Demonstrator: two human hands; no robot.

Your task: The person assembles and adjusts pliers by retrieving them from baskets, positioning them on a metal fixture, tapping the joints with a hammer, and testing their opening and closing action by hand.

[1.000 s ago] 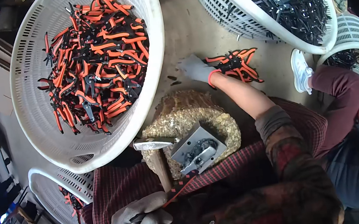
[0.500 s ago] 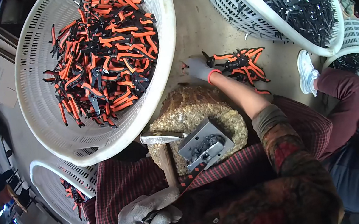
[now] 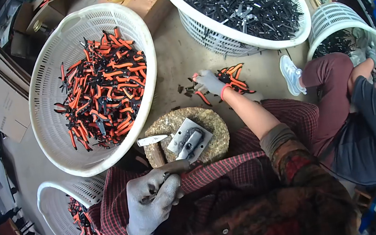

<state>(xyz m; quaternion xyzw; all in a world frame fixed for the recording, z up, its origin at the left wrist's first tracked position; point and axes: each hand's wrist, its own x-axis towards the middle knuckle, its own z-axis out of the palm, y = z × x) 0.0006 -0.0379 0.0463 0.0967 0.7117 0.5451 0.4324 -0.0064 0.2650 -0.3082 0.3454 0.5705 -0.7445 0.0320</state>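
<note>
Left hand (image 3: pixel 154 202), gloved, fingers curled narrowly around small dark parts (image 3: pixel 150 197), just below the steel block (image 3: pixel 202 145) on the stone-like round (image 3: pixel 216 128). Hammer (image 3: pixel 152 140) lies on the round, left of the block. Right hand (image 3: pixel 210 83), gloved, at floor level beside orange-handled cutters (image 3: pixel 234 77); its grip cannot be told. Large white basket (image 3: pixel 150 55) holds many similar cutters; second basket (image 3: pixel 254 42) holds black parts.
</note>
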